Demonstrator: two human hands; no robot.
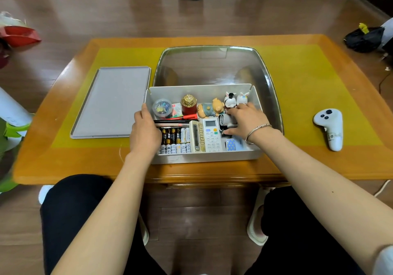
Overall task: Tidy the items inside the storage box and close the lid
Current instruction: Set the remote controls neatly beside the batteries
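Note:
A white storage box (204, 157) stands open on the table in front of me. Its grey lid (112, 102) lies flat on the table to the left. Inside are several batteries (176, 140), two remote controls (207, 135), a round clear tub (162, 107), a red and gold jar (188, 104), a pig figurine (210, 107) and two rabbit figurines (236, 99). My left hand (144, 130) grips the box's left wall, fingers curled inside over the batteries. My right hand (246, 119) reaches into the right side and holds a small grey and black object (225, 122).
The orange wooden table (63, 164) carries a yellow mat (308, 96) and a clear glass tray (212, 66) behind the box. A white game controller (330, 127) lies at the right. My knees sit below the table's near edge.

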